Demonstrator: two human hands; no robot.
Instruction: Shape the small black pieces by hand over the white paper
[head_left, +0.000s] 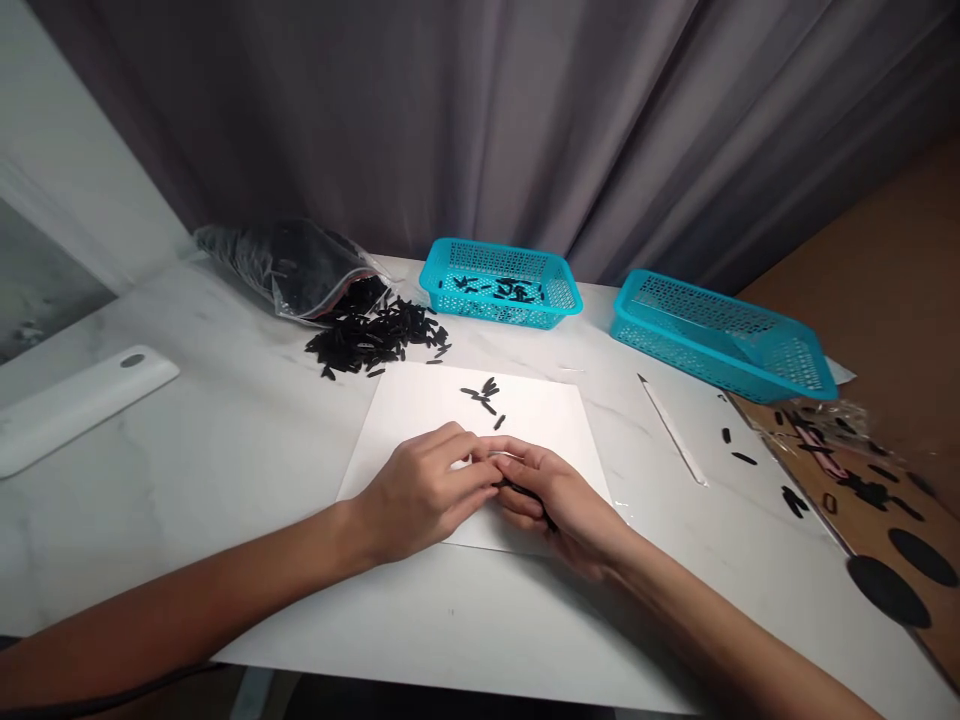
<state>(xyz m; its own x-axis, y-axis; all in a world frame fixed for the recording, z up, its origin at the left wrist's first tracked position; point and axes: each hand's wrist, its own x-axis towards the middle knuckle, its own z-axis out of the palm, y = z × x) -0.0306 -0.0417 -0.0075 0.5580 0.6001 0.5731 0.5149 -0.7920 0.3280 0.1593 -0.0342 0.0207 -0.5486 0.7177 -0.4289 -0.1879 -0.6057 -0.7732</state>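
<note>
My two hands meet over a white sheet of paper [555,405]. My right hand [562,495] is closed around a dark, narrow black piece [519,488], most of which lies hidden in the fingers and palm. At that piece's left end, the fingers of my left hand [427,485] are pinched together, touching the right fingertips. Just beyond the hands, several small, flat, elongated black pieces [480,397] lie loose on the paper.
A clear zip bag [300,270] spills a pile of black pieces [375,335] at the back left. One blue basket [559,300] holds some; another blue basket [675,345] stands right. A white pen-like stick [675,430], a brown board [870,520] and a white device [82,410] flank the paper.
</note>
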